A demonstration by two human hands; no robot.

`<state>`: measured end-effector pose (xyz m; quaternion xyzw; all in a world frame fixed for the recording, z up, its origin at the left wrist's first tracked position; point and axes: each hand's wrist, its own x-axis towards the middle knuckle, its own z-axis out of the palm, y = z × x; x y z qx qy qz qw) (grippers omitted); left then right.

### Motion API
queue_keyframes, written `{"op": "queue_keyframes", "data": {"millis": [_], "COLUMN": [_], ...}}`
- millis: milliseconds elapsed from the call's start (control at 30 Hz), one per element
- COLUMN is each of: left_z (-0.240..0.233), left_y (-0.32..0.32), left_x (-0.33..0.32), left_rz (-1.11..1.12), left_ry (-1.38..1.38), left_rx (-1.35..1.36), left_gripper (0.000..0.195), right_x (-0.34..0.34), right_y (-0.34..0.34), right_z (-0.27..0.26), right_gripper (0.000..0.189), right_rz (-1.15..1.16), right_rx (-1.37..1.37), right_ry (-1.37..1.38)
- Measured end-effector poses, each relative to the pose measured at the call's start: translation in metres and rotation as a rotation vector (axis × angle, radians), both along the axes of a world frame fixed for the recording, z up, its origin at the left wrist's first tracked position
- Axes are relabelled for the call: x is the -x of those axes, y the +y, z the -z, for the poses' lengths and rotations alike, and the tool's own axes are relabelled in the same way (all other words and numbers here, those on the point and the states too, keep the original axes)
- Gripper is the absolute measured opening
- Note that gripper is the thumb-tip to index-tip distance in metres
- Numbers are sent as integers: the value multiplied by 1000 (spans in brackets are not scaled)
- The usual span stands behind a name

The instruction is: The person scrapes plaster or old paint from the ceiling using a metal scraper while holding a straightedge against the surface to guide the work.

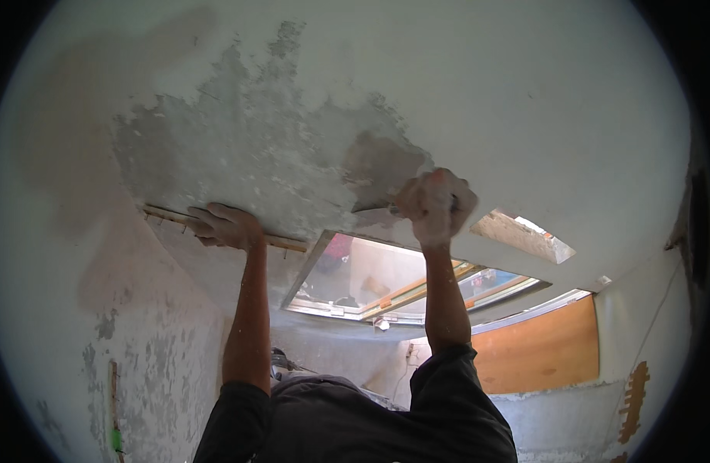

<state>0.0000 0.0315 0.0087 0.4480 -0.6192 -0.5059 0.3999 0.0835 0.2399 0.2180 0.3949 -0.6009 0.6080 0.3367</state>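
Note:
My left hand (230,227) lies over a narrow wooden strip (285,243) with nails sticking out of it, along the edge of the plastered surface. Its fingers are on both sides of the strip, and the palm side is hidden. Farther right, my right hand (438,202) is closed in a fist around a hand tool, probably a scraper (394,209), mostly hidden by the fingers and slightly blurred. The tool is at the lower edge of a bare grey patch (262,133), where the pale coating is gone and the border is ragged.
Below my hands is a window (384,272) with a wooden frame, beside a small slanted opening (525,237). An orange-brown wooden panel (540,353) stands at the lower right. Another nailed strip (114,399) with a green piece is on the blotchy left wall (158,359).

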Motion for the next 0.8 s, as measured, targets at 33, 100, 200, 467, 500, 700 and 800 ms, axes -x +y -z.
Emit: {"op": "queue_keyframes", "data": {"millis": [33,100,200,467,500,700,800], "left_z": [-1,3,4,11,9,3,8], "left_y": [0,-1,0,-2,-1,-4,-5], "left_x": [-1,0,0,0,1,2,2], "left_rz": [7,3,0,16,13,31,32], "left_ry": [0,-9,-23,-2,-6,-19,0], "left_rx": [-2,17,24,34,26,-1,1], "left_gripper": [68,68,68,69,69,69,68], "right_x": [-6,-8,8,-5,-1,-18,-2], "right_y": [0,6,4,8,3,-7,7], "right_z": [-5,-7,11,-5,-5,-12,3], "right_gripper": [45,45,45,49,49,45,44], "right_rz": [-42,-127,94,-57,-15,-61,18], "right_rx": [66,79,-61,41,49,60,4], "right_ry": [44,19,-33,39,79,176,78]}}
